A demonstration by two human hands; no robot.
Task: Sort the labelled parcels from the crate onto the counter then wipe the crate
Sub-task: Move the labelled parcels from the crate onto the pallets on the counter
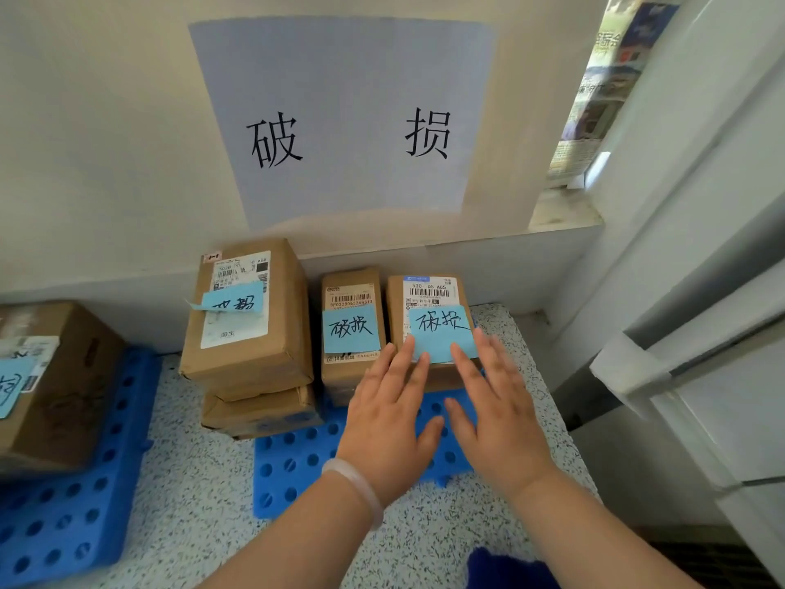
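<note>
Five cardboard boxes (51,384) (246,325) (259,412) (335,376) (395,308). Four blue notes (12,384) (233,297) (350,329) (441,333). Two blue mats (63,525) (297,465). One wall sign (348,121). Two hands (391,423) (501,418), one bracelet (357,482).

One wide-angle camera, worn on the person's head, looks forward and steeply down along both forearms. It sits close: the left hand (388,423) and right hand (497,414) fill the lower middle, fingers (405,359) stretched away from the lens. Just past the fingers stand the parcels (429,291); beyond them the wall's paper sign (348,121) faces the camera. Below and left of the fingers the speckled worktop (191,495) spreads out. Straight edges bow toward the borders.
</note>
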